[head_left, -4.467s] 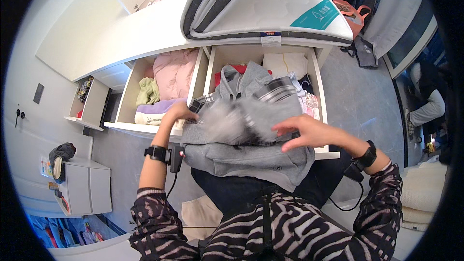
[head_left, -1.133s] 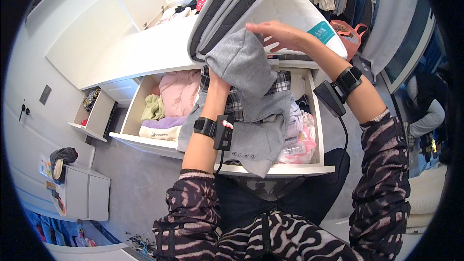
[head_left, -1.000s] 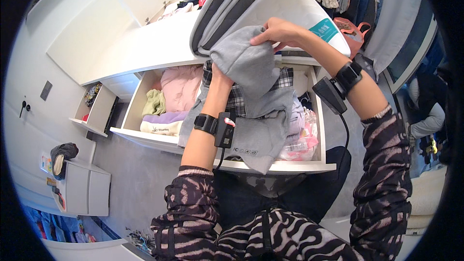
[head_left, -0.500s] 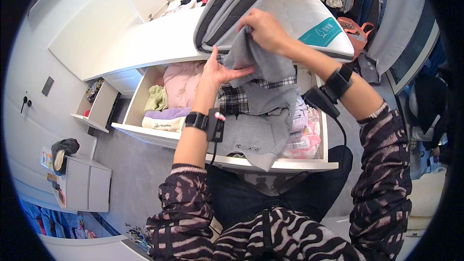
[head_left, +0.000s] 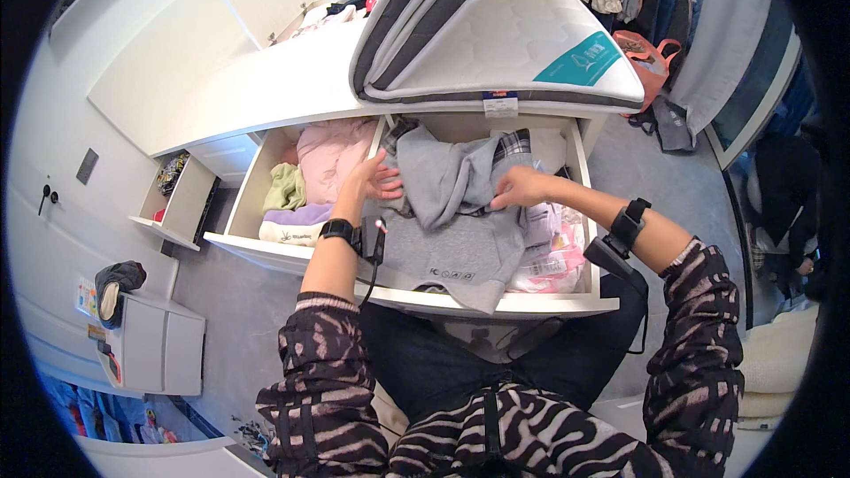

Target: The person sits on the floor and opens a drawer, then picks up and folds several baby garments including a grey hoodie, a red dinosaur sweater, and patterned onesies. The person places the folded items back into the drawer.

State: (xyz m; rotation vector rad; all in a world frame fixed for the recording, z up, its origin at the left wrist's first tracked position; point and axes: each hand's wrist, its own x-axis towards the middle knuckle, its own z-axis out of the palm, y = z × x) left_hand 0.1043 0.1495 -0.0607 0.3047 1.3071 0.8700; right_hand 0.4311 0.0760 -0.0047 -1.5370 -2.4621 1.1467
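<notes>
A grey hoodie (head_left: 460, 243) with small dark symbols along its lower part lies in the right-hand section of the open drawer, its hem draped over the front edge. Its hood or upper part is bunched at the back, beside dark plaid cloth (head_left: 515, 147). My left hand (head_left: 379, 179) is open at the hoodie's left side, fingers stretched, next to the drawer divider. On the other side, my right hand (head_left: 521, 188) has its fingers curled and pinching the edge of the grey fabric.
The drawer's left section holds a pink garment (head_left: 329, 159), a green cloth (head_left: 288, 186) and a purple-and-cream folded piece (head_left: 297, 223). Pink plastic-wrapped packs (head_left: 553, 257) lie right of the hoodie. A folded mattress (head_left: 505, 35) rests on the cabinet top (head_left: 239, 80) behind. An orange bag (head_left: 645, 62) stands at right.
Both hands have come down and apart. The bunched grey fabric, lifted in my right hand before, now lies over the hoodie in the drawer.
</notes>
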